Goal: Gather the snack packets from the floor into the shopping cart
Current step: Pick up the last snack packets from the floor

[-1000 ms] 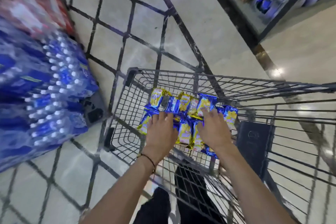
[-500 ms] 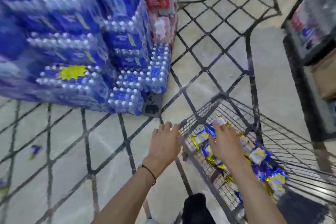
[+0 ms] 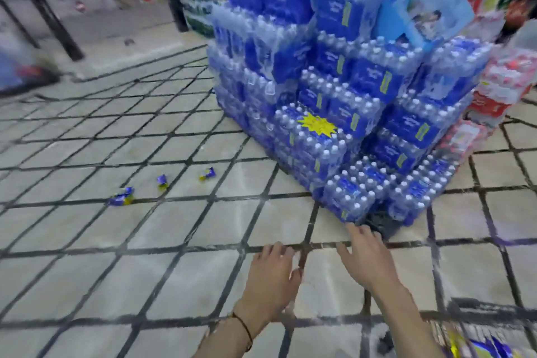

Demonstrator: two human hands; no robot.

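Observation:
Three blue and yellow snack packets lie on the tiled floor at the left: one (image 3: 122, 196) nearest, a second (image 3: 162, 181) beside it and a third (image 3: 207, 173) further right. My left hand (image 3: 271, 276) and my right hand (image 3: 366, 256) hover over the floor with fingers spread, holding nothing. At the bottom right corner a bit of the shopping cart (image 3: 479, 314) shows, with blue and yellow packets (image 3: 482, 347) inside it. The whole view is blurred by motion.
A tall stack of blue shrink-wrapped water bottle packs (image 3: 334, 102) stands ahead on the right, with red and white packs (image 3: 499, 87) beside it. Dark shelf legs (image 3: 52, 20) and goods stand far left. Pale tiles with dark joints (image 3: 145, 241) spread between.
The view has swung left, away from the cart toward the open floor. Both hands have come out of the cart, off the packets, and now hang empty over the tiles.

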